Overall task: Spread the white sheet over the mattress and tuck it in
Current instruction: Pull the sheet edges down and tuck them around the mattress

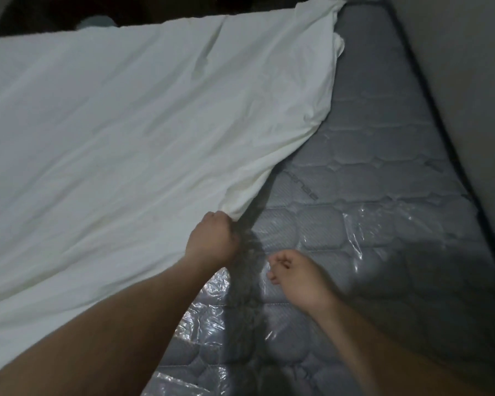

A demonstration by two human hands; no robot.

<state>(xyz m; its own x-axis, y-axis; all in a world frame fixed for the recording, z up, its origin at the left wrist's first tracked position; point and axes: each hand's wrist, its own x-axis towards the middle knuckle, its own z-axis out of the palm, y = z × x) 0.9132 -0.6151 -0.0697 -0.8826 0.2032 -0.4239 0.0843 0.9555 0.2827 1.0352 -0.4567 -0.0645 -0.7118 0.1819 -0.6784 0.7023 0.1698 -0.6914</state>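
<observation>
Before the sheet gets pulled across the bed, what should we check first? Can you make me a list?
1. Left hand grips the edge of the white cotton sheet: ok.
2. Right hand has hold of the sheet too: not ok, its curled fingers hold nothing.
3. Sheet covers the grey quilted mattress: not ok, the right side lies bare.
4. Far corner of the sheet tucked in: not ok, it lies loose and folded back.
5. Crinkly clear plastic wrap on the mattress is smooth: not ok, it is wrinkled.
6. Sheet's left edge tucked: cannot tell.
</observation>
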